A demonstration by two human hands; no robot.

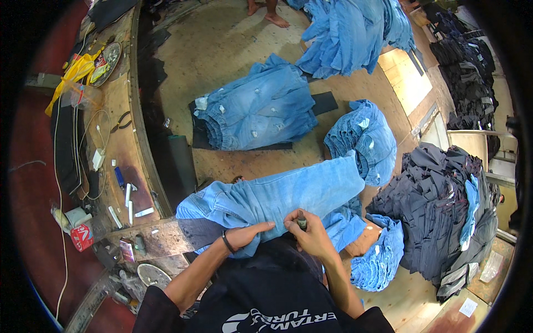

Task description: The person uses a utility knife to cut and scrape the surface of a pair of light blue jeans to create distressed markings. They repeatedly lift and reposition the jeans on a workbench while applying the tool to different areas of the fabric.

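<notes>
A light blue pair of jeans point(294, 191) lies stretched out in front of me, slanting up to the right. My left hand point(244, 237) grips its near edge, thumb on top and the other fingers hidden by the cloth. Close by on the right, my right hand point(308, 236) is closed around a short dark, stubby object point(302, 220) held upright at the jeans' near edge. Its kind is not clear. Under the left end of the jeans shows a dark grey cloth point(201, 233).
Folded blue jeans lie in a stack point(261, 108) ahead, with a larger heap point(350, 36) behind. A dark garment pile point(438, 211) stands right. On the left wooden bench point(119, 91) are pliers point(121, 122), white sticks and a cable. A person's bare feet point(276, 20) show far ahead.
</notes>
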